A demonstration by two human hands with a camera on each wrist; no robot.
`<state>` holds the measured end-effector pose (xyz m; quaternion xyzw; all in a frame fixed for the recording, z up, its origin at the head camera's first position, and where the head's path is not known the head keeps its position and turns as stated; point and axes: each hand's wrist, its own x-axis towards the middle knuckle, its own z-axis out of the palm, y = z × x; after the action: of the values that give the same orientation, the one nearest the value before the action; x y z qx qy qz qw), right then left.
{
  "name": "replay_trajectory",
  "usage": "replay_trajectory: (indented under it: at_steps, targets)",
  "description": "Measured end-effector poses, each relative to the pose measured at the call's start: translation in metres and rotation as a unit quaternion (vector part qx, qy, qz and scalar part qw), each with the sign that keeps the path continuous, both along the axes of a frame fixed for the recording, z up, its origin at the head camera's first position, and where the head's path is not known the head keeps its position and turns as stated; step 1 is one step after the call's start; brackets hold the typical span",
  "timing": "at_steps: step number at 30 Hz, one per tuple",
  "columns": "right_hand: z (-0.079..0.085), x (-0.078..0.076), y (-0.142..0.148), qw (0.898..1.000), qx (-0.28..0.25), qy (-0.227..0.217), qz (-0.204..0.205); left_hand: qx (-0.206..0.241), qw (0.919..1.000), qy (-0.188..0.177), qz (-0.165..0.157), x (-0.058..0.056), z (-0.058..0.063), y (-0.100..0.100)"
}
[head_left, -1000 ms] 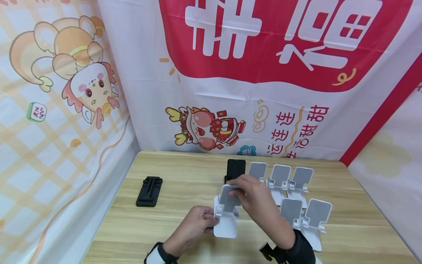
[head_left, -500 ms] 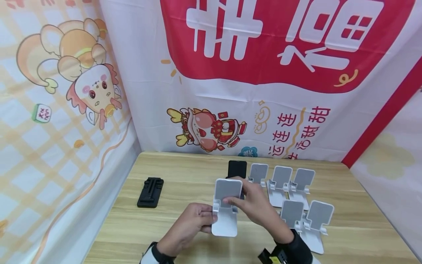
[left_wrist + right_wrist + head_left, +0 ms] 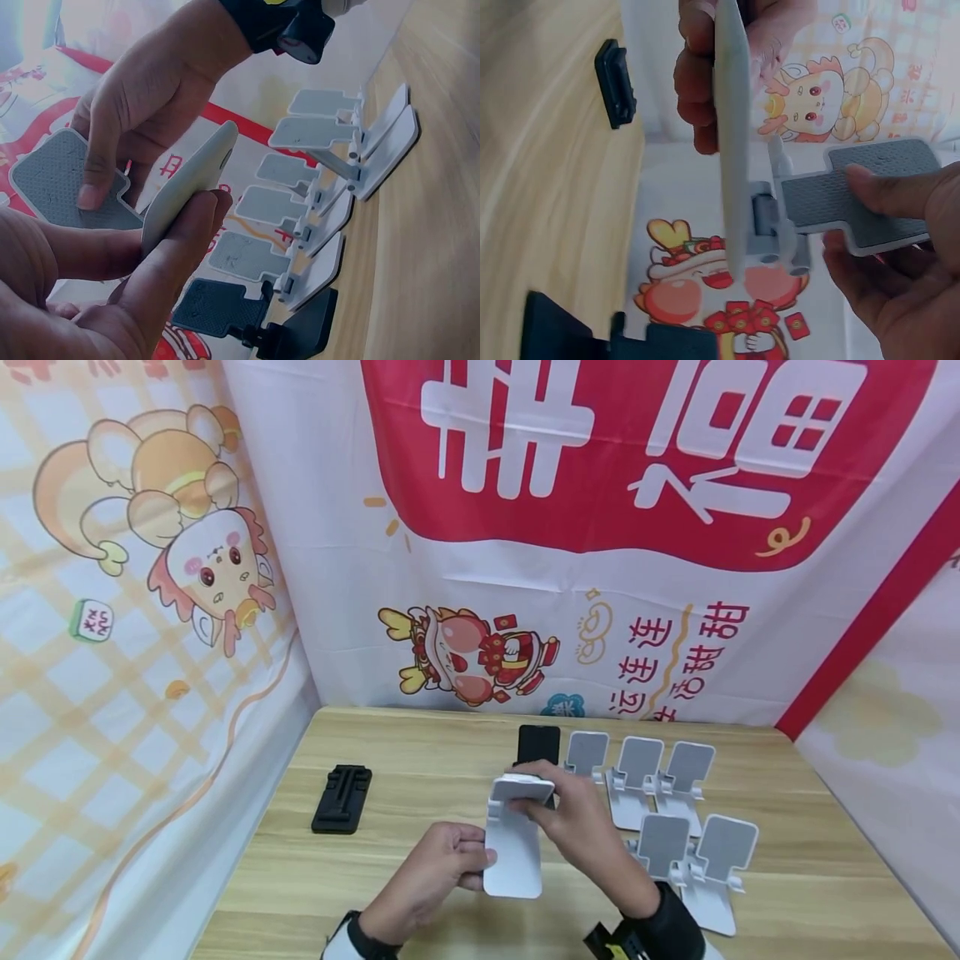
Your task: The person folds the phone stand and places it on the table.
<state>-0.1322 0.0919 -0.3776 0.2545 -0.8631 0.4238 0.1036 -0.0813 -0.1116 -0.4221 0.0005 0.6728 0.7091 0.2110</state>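
Observation:
A white phone stand with a grey padded panel is held up over the table between both hands. My left hand grips the left edge of its base, thumb on one face and fingers on the other. With my right hand I pinch the grey panel, thumb on the textured pad and fingers behind. The right wrist view shows the panel standing out from the base at the hinge. From the head the panel looks strongly foreshortened. In the left wrist view the base appears nearly edge-on.
Several white phone stands stand unfolded on the right of the wooden table. A black unfolded stand stands behind my right hand. Another black stand lies folded flat at the left. Printed cloth hangs behind the table.
The grey panel has swung on its hinge: it faced the head view half a second ago and now shows foreshortened. My right hand moved slightly with it; my left hand kept its grip.

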Motion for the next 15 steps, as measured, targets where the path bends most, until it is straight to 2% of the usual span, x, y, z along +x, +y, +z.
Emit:
replay_trajectory:
  at_steps: [3,7,10,15]
  targets:
    - [0.004,0.0,0.002,0.997,0.007,0.076,-0.005,-0.012,0.9999,0.007,0.004,-0.002,-0.003,-0.003]
    - [0.013,0.002,0.002,0.986,0.033,0.166,0.008,-0.025,0.9996,0.003,0.008,-0.004,-0.006,-0.006]
    - [0.019,0.003,0.0,0.98,0.065,0.186,0.025,-0.029,0.9995,-0.005,0.01,-0.005,-0.008,-0.007]
    - [0.019,0.006,-0.004,0.975,0.096,0.2,0.014,-0.038,0.9991,-0.01,0.015,-0.006,-0.01,-0.008]
